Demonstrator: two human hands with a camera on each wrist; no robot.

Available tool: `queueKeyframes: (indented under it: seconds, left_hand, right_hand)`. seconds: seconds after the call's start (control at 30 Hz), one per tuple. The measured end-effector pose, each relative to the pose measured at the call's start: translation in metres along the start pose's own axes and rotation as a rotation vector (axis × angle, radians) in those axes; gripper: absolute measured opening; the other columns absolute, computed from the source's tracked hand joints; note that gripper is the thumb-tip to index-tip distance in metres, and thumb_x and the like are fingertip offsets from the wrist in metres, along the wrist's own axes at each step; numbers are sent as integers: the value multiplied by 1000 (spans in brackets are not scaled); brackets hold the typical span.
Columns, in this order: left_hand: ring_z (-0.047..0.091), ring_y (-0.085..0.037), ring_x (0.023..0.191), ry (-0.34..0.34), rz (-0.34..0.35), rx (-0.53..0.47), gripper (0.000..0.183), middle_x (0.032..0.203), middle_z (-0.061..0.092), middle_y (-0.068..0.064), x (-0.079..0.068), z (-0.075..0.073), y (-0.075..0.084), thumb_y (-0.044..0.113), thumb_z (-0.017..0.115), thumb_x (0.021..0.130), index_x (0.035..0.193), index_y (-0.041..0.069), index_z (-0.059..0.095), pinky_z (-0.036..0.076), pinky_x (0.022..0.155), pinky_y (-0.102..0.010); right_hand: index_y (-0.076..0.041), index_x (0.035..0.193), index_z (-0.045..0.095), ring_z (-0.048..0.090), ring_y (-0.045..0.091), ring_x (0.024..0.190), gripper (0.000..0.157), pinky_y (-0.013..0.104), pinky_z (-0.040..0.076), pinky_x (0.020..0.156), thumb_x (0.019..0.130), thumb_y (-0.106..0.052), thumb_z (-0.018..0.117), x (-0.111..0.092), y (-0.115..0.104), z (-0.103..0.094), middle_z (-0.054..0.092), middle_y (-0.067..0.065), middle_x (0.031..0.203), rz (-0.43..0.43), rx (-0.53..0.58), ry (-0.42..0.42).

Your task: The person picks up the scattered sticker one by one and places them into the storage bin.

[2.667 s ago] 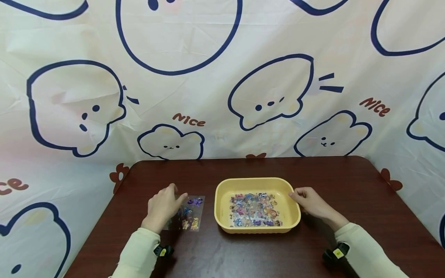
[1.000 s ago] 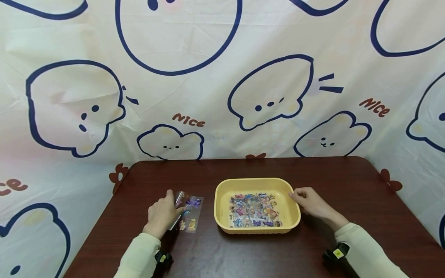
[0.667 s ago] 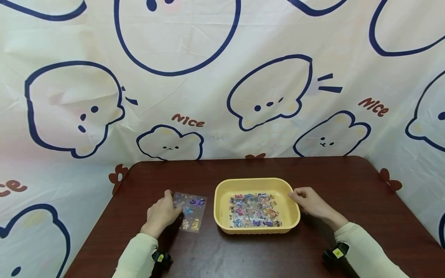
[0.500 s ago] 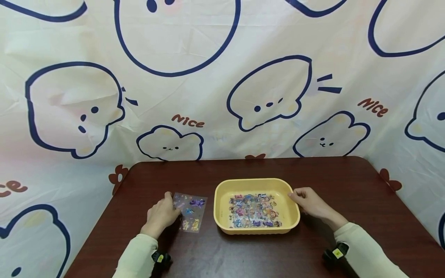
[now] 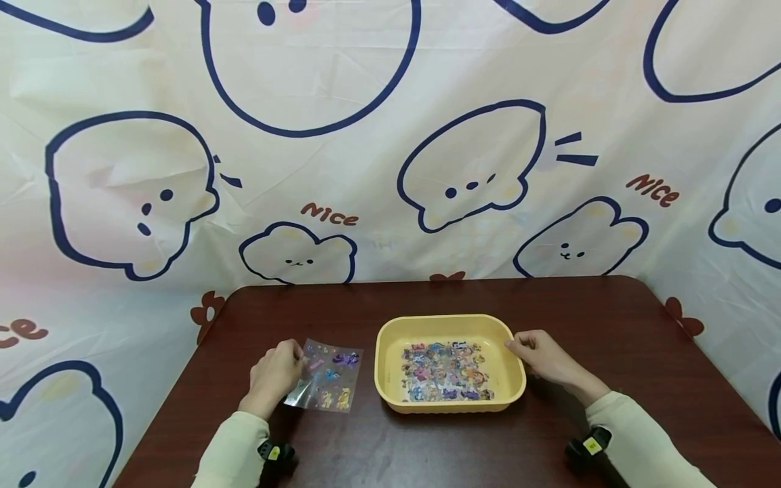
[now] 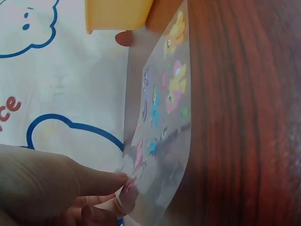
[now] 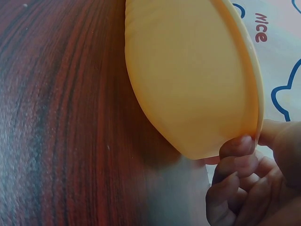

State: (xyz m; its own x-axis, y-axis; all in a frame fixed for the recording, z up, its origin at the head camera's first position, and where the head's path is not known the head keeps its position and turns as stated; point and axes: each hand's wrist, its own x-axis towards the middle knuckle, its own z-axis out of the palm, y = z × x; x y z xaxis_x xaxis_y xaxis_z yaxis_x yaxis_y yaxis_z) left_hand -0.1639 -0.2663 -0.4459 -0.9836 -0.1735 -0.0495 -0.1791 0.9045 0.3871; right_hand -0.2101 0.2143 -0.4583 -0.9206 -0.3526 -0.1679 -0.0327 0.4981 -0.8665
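Note:
Beside the yellow plastic tub, a clear sheet of cartoon pony stickers (image 5: 332, 374) is held by my left hand (image 5: 270, 377), which pinches its left edge between thumb and finger. In the left wrist view the sheet (image 6: 164, 108) bends slightly, its left part tilted up from the table. My right hand (image 5: 545, 358) grips the right rim of the yellow tub (image 5: 389, 359), thumb on one side of the rim and curled fingers on the other, as the right wrist view shows the tub wall (image 7: 193, 84). Inside the tub lie clear sheets of colourful stickers (image 5: 445, 369).
The dark brown wooden table (image 5: 390, 454) carries the tub and the sheet. Behind and at both sides hangs a white cloth (image 5: 378, 169) printed with blue-outlined cartoon animals. Dark wrist cameras (image 5: 588, 444) sit at both cuffs.
My left hand has drawn back leftward off the sticker sheet, from covering part of it to pinching its left edge. More of the sheet shows. The right hand and tub stay put.

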Motion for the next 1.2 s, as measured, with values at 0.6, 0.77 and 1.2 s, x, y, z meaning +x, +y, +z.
queueKeyframes:
  seconds: [0.6, 0.77, 1.2]
  left_hand:
    - [58, -17, 69, -63, -19, -185, 12, 80, 72, -2, -2, -13, -11, 19, 64, 98, 92, 9, 69, 39, 59, -35]
    - [55, -17, 67, -66, -11, -237, 13, 77, 70, -2, -4, -15, -11, 17, 62, 99, 93, 8, 68, 38, 58, -33]
    - [54, -17, 65, -38, 26, -298, 12, 74, 71, -2, -6, -24, -8, 13, 60, 101, 94, 5, 66, 38, 57, -33]
  right_hand:
    - [-4, 78, 54, 40, 9, 46, 37, 23, 36, 46, 107, -25, 49, 1, -1, -1, 43, -1, 57, 2, 2, -1]
    - [-1, 79, 54, 39, 9, 45, 38, 24, 36, 45, 108, -26, 49, 0, 1, -1, 42, -2, 56, -7, -3, -6]
    - [1, 81, 55, 39, 8, 45, 38, 24, 36, 45, 107, -25, 50, -1, 0, -1, 43, 0, 57, -19, 4, -10]
